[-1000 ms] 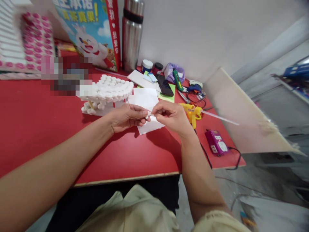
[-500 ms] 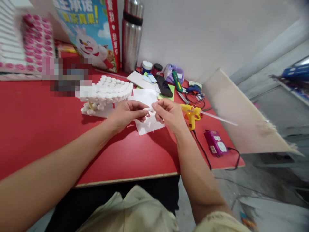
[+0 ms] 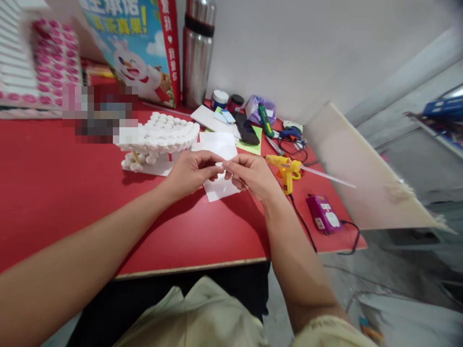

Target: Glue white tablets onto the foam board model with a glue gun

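Observation:
Over a white paper sheet [image 3: 219, 190], my left hand [image 3: 191, 171] pinches a small white piece [image 3: 219, 165] between thumb and fingers. Most of that piece is hidden, so its kind is unclear. My right hand [image 3: 253, 174] meets the left one fingertip to fingertip, its thumb and index closed at the same piece. Left of my hands stands a white model [image 3: 162, 132] built from rounded white lumps on a flat white base. A yellow hot glue gun [image 3: 285, 171] with a long clear glue stick [image 3: 329, 178] lies just right of my right hand.
A purple power adapter [image 3: 325, 214] with cords sits near the red table's [image 3: 159, 241] right edge. Behind are a steel thermos [image 3: 197, 62], a printed bag [image 3: 137, 53], small jars [image 3: 220, 99] and a green utility knife [image 3: 265, 121]. A pale board [image 3: 361, 173] leans at the right.
My right hand has shifted slightly left and down, so its fingertips now close up against my left hand's. The left hand and the objects on the table look nearly unchanged.

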Available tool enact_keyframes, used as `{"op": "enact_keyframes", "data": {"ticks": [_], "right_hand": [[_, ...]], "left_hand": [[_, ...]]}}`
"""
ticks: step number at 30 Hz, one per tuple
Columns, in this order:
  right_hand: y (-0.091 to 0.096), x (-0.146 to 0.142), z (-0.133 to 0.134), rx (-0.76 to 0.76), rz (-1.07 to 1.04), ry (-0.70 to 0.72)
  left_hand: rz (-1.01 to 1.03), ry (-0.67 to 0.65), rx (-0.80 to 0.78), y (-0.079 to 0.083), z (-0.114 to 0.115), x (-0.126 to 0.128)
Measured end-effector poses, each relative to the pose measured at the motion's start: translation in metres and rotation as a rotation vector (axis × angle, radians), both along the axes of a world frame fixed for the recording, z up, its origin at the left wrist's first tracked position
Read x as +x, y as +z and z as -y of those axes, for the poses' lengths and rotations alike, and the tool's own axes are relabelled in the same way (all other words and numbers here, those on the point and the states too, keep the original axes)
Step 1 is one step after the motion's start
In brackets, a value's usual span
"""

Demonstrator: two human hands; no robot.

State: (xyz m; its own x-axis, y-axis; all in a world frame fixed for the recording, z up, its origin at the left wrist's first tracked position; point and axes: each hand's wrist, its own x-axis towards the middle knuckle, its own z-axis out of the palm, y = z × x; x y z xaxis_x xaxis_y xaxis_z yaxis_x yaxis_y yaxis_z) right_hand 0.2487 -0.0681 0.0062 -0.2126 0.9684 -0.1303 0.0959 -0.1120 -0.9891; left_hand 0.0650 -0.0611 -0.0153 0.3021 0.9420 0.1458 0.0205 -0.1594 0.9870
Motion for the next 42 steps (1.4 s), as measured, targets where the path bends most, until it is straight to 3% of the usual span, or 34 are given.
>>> {"op": "enact_keyframes", "data": {"ticks": [11, 20, 26, 31, 35, 42], "right_hand": [[0.002, 0.001, -0.001, 0.165, 0.151, -0.006], [0.003, 0.005, -0.002, 0.194, 0.062, 0.059], [0.000, 0.007, -0.003, 0.407, 0.068, 0.057], [-0.001, 0.006, -0.001, 0.546, 0.154, 0.051], [0.000, 0.008, -0.002, 0.444, 0.124, 0.057], [0.002, 0.010, -0.010, -0.053, -0.113, -0.125]], "left_hand": [[0.198, -0.054, -0.253, -0.003, -0.004, -0.001], [0.265, -0.117, -0.332, -0.005, -0.004, -0.002], [0.386, -0.222, -0.434, -0.006, -0.006, -0.004], [0.400, -0.206, -0.420, -0.005, -0.006, -0.004], [0.316, -0.128, -0.335, -0.003, -0.004, -0.003], [-0.040, -0.008, 0.087, -0.003, 0.000, -0.002]]}}
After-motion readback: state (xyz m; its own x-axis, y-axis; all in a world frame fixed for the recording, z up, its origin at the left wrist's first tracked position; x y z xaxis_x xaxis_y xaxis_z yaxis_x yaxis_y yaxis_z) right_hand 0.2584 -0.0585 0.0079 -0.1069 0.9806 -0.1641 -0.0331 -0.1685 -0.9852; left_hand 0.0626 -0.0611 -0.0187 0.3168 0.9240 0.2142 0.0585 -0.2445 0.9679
